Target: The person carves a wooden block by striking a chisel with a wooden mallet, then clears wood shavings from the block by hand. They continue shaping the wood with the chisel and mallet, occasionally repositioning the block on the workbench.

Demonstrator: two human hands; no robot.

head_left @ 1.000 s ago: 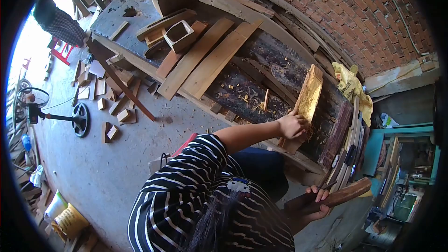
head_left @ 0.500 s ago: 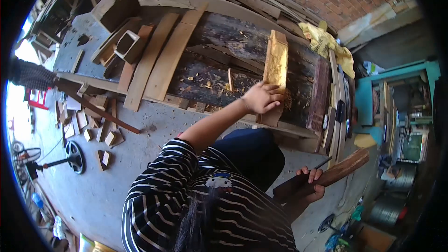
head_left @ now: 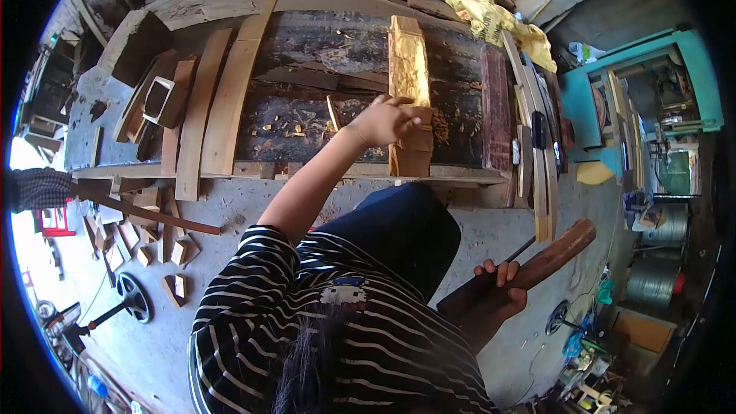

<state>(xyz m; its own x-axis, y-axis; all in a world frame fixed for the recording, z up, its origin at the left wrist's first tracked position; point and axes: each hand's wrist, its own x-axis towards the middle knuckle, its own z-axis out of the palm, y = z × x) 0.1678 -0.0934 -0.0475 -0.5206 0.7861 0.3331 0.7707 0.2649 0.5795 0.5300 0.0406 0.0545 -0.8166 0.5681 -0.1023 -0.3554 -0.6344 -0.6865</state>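
My left hand (head_left: 383,121) rests over a wooden block (head_left: 409,69) that lies crosswise on the dark workbench (head_left: 299,111). The block's far part is rough-cut bright yellow, its near end plain brown. My fingers are apart and slightly bent, at the border of the yellow part. Low on the right, my right hand (head_left: 502,285) is closed round a thick brown wooden bar (head_left: 556,254), along with a thin dark rod (head_left: 523,247) whose kind is unclear. Wood chips (head_left: 295,129) and a thin wood stick (head_left: 333,113) lie left of the block.
Long boards (head_left: 230,100) lie across the bench's left side, beside a hollow wooden box (head_left: 159,100). Upright planks and a yellow sack (head_left: 498,23) stand at its right end. Another person's plaid sleeve (head_left: 38,190) reaches in with a wood strip (head_left: 153,211). Offcuts (head_left: 146,238) litter the floor.
My view has turned, so the bench appears further left. My left hand has gone from lying flat on the block to slightly bent fingers. My right hand keeps its hold.
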